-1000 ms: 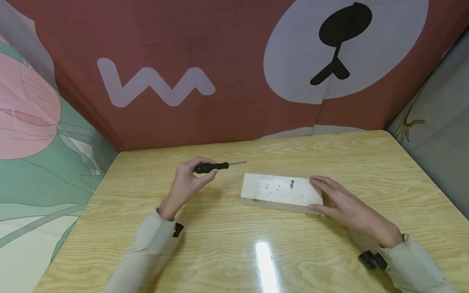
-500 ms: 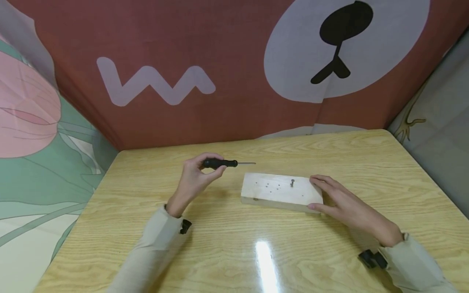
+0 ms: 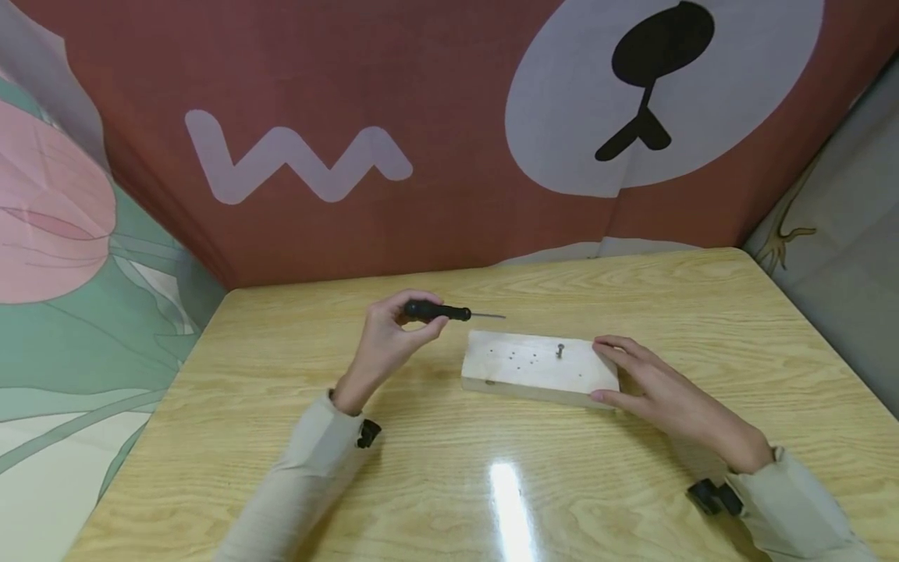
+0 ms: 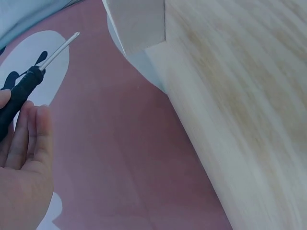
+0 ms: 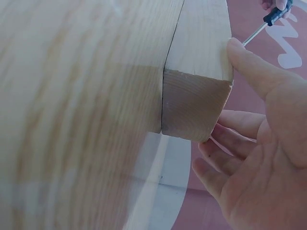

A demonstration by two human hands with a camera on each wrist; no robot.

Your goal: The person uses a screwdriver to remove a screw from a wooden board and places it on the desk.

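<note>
My left hand [image 3: 386, 339] holds a black-handled screwdriver [image 3: 437, 311] above the table, its thin metal shaft pointing right. The shaft's tip is up and left of a pale wooden block [image 3: 513, 368], apart from it. From the block's top a screw [image 3: 559, 352] stands up, and several small holes dot the wood to its left. My right hand [image 3: 663, 398] grips the block's right end, thumb on the near side and fingers at the far side. In the right wrist view the block's end face [image 5: 194, 103] shows between thumb and fingers.
The block lies flat on a wood-grain table [image 3: 421, 484], which shines with a light reflection near the front. Behind the table hangs a reddish-brown cloth [image 3: 421, 234] with printed shapes. Patterned cloths also hang at the left and right sides.
My left hand has moved to the right with the screwdriver, bringing its tip closer to the screw. The right hand and the block have stayed in place.
</note>
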